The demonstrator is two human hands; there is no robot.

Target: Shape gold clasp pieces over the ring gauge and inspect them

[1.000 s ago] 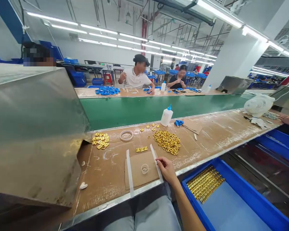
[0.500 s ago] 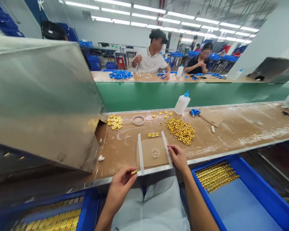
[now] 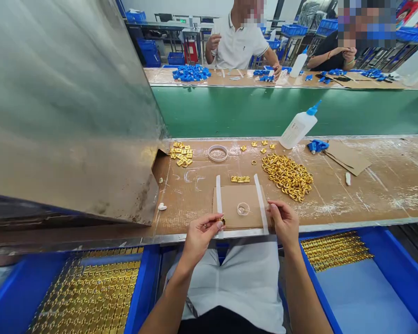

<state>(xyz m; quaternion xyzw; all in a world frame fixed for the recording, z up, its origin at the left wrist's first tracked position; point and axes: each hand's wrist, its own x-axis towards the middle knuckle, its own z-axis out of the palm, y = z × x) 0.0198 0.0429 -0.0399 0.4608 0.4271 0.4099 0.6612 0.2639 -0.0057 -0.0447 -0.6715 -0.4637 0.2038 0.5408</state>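
Our left hand (image 3: 201, 233) pinches a small gold piece (image 3: 223, 221), its long axis unclear, to the near left of the cup (image 3: 243, 209). Our right hand (image 3: 286, 226), right of the cup, is curled; we cannot tell whether it pinches anything.

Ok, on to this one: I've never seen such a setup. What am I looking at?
There's no robot here. The view comes from a camera on a person's head, looking forward and down at their bare hands. The left hand holds a small gold piece; whether the right hand holds anything is hard to tell. On the bench lie a cardboard pad bearing a clear cup, and a heap of gold rings. A bottle stands behind the heap.
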